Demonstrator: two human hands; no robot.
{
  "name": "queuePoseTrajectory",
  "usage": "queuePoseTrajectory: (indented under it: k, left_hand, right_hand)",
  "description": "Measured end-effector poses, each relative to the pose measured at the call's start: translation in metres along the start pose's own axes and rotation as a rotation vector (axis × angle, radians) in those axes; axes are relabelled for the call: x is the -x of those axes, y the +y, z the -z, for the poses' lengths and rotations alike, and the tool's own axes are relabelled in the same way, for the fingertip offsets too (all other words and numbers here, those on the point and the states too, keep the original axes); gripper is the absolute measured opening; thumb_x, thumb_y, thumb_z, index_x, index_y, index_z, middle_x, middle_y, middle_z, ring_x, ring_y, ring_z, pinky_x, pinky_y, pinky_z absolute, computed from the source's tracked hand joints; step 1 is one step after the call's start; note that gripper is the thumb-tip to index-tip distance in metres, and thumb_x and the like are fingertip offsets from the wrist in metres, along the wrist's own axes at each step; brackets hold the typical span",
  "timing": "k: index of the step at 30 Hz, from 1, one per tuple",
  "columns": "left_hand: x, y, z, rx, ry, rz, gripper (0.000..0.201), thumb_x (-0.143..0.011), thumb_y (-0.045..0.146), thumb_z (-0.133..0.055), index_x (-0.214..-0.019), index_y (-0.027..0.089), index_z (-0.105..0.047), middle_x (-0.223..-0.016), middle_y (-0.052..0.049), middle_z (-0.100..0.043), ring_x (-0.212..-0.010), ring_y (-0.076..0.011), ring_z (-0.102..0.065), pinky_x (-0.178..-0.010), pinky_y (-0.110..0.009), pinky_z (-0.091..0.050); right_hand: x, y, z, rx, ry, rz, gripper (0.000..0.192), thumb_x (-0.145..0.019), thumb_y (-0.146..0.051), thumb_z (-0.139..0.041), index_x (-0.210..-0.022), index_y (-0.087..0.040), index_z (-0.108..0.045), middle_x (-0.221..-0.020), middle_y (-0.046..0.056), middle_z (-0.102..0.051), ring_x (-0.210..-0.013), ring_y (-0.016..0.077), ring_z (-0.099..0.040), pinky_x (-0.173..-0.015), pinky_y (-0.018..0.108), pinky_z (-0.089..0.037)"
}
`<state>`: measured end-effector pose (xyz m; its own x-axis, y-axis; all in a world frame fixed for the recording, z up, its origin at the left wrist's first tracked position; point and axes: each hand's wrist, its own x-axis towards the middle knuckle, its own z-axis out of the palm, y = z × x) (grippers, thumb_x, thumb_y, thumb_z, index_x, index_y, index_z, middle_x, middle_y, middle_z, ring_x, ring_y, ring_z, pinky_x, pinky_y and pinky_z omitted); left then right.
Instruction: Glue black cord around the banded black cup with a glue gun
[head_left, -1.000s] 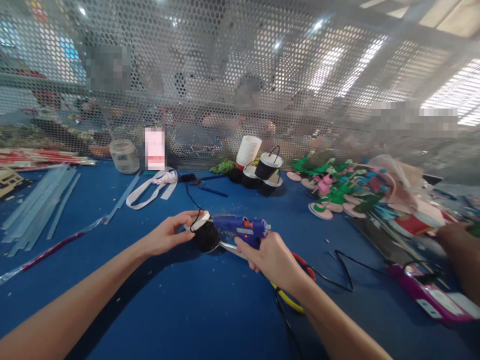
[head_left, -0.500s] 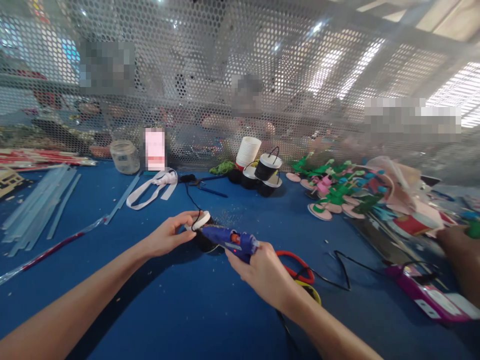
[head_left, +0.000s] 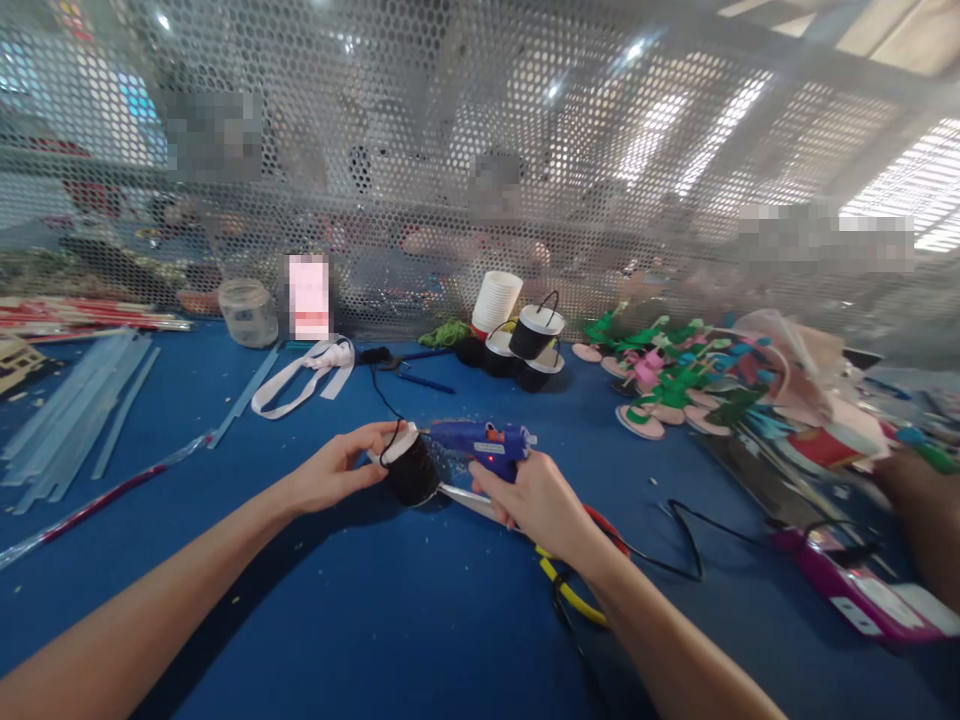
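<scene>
In the head view, my left hand (head_left: 339,468) is closed on a small cup (head_left: 409,470) wound with black yarn. The cup is tilted, and its white rim sits between my thumb and fingers. A black strand (head_left: 385,392) runs up from it. My right hand (head_left: 536,505) grips a blue hot glue gun (head_left: 480,440) with a small red light lit. The gun's nozzle points left, at or very near the cup's rim. Below that hand are scissors (head_left: 469,497) with red and yellow handles, blade toward the cup; I cannot tell whether the fingers also hold them.
Stacked white cups (head_left: 496,302) and several black-wrapped cups (head_left: 536,332) stand by the perforated metal screen (head_left: 420,200). Green and pink craft pieces (head_left: 660,390), a purple power strip (head_left: 862,590) and another person's arm (head_left: 919,510) are at right. Glue sticks (head_left: 82,410) and a jar (head_left: 248,313) are at left.
The glue gun has risen from across the cup's side to its rim, uncovering the black-wrapped side. The scissors' yellow handle has shifted left and their blade now shows. My left hand has hardly moved.
</scene>
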<state>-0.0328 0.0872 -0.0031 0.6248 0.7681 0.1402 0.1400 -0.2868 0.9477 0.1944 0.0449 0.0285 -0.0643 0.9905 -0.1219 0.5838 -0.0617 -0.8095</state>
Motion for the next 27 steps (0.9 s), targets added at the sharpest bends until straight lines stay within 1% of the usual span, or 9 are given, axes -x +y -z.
queuePoseTrajectory:
  k: [6,10,15,22,27]
  left_hand:
    - [-0.0007,0.0009,-0.0006,0.005,0.001,0.002,0.020,-0.076,0.032,-0.051,-0.070,0.016,-0.043,-0.129,-0.015,-0.038,-0.119,-0.0263,-0.035,-0.097,-0.043,-0.024]
    - [0.0004,0.0015,-0.0007,0.005,0.004,0.006,0.020,-0.076,0.032,-0.051,-0.070,0.016,-0.043,-0.129,-0.015,-0.038,-0.119,-0.0264,-0.035,-0.098,-0.043,-0.024]
    - [0.0003,0.0019,-0.0003,-0.013,-0.006,0.015,0.021,-0.076,0.034,-0.051,-0.071,0.016,-0.044,-0.130,-0.014,-0.038,-0.118,-0.0261,-0.036,-0.097,-0.043,-0.025]
    - [0.0006,0.0021,-0.0004,-0.013,-0.004,0.021,0.024,-0.076,0.038,-0.051,-0.070,0.016,-0.044,-0.129,-0.013,-0.039,-0.118,-0.0258,-0.036,-0.097,-0.042,-0.026]
    - [0.0007,0.0041,-0.0011,-0.016,-0.005,0.030,0.022,-0.076,0.036,-0.050,-0.069,0.015,-0.044,-0.130,-0.014,-0.038,-0.118,-0.0263,-0.036,-0.096,-0.043,-0.026]
  right_hand:
    - [0.0018,-0.0015,-0.0001,-0.019,-0.016,-0.022,0.025,-0.072,-0.034,-0.048,-0.055,-0.016,-0.052,-0.034,-0.005,-0.045,-0.030,0.0072,-0.043,-0.036,0.018,-0.040]
    - [0.0011,-0.0023,0.0001,-0.012,0.000,-0.033,0.025,-0.072,-0.033,-0.047,-0.054,-0.015,-0.051,-0.033,-0.005,-0.044,-0.030,0.0075,-0.044,-0.035,0.018,-0.039]
    - [0.0028,-0.0042,0.0017,-0.028,-0.029,-0.025,0.025,-0.072,-0.033,-0.047,-0.055,-0.015,-0.052,-0.034,-0.005,-0.045,-0.031,0.0073,-0.044,-0.036,0.018,-0.040]
    - [0.0028,-0.0027,0.0020,-0.014,-0.032,-0.025,0.025,-0.072,-0.033,-0.047,-0.055,-0.015,-0.051,-0.035,-0.004,-0.045,-0.031,0.0074,-0.044,-0.036,0.018,-0.039]
    - [0.0053,-0.0021,0.0018,-0.006,-0.038,-0.050,0.027,-0.072,-0.036,-0.046,-0.056,-0.015,-0.051,-0.035,-0.005,-0.044,-0.031,0.0072,-0.043,-0.035,0.018,-0.039]
